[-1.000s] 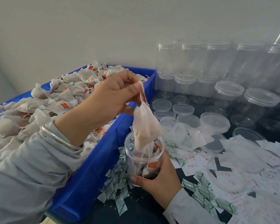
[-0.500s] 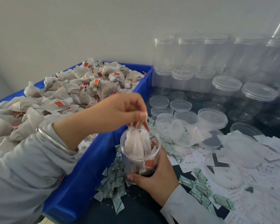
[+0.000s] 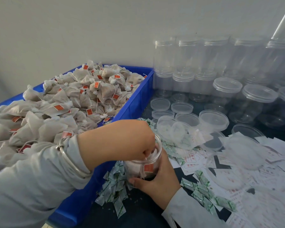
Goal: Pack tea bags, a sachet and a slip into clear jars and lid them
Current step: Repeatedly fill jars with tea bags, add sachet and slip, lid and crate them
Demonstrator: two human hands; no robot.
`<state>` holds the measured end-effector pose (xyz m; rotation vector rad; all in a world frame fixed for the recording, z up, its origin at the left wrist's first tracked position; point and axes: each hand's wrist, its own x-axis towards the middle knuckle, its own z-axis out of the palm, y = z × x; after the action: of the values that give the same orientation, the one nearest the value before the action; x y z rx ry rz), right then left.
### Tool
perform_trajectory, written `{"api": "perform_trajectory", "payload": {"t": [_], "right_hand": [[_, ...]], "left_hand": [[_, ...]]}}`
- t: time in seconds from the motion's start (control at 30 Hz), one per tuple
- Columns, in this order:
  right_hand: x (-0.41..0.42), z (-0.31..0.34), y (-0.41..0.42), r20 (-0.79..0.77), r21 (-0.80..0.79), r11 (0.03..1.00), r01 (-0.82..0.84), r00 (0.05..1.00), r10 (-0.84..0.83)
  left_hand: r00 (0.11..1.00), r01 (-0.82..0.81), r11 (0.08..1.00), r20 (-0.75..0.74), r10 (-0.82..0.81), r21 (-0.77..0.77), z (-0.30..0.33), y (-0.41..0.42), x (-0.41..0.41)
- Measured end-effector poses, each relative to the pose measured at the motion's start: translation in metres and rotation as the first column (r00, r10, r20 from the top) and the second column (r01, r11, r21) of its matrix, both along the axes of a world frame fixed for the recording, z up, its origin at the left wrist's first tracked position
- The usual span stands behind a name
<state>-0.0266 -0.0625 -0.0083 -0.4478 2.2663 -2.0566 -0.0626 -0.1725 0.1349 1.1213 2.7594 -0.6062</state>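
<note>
A small clear jar (image 3: 158, 148) stands on the dark table in front of the blue bin (image 3: 136, 102). My right hand (image 3: 160, 180) grips it from the near side. My left hand (image 3: 130, 140) reaches over the mouth, and its fingertips are down inside the jar, pinching a white tea bag (image 3: 152, 154). Other tea bags with an orange tag (image 3: 148, 167) show through the jar wall. The bin holds a heap of tea bags (image 3: 72, 102). Green-and-white sachets (image 3: 115, 186) lie around the jar, and printed slips (image 3: 192, 159) lie just to its right.
Loose clear lids (image 3: 213, 119) sit behind the jar. Stacked empty jars (image 3: 187, 60) line the wall at the back right, with lidded jars (image 3: 260, 96) beside them. More slips and sachets (image 3: 204, 193) cover the table at the right.
My left hand has come down from above the jar, carrying the hanging tea bag into it; the fingers are now inside the mouth. My right hand has kept hold of the jar.
</note>
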Motion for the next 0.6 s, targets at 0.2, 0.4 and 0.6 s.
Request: {"api": "perform_trajectory", "payload": {"t": [0.2,0.4,0.6], "right_hand": [[0.004,0.005,-0.001,-0.003,-0.046,0.999,-0.016,1.000,0.016],[0.006,0.013,0.009,-0.060,-0.197,0.974,0.113,0.990,-0.127],[0.003,0.019,0.033,-0.107,-0.229,0.928,0.295,0.939,-0.325]], "left_hand": [[0.953,-0.019,1.000,0.301,0.025,-0.023,0.003,0.006,-0.006],[0.915,-0.332,0.620,0.401,0.030,0.711,0.037,-0.006,-0.008],[0.858,-0.508,0.436,0.480,0.182,0.743,0.028,0.006,-0.050]]}}
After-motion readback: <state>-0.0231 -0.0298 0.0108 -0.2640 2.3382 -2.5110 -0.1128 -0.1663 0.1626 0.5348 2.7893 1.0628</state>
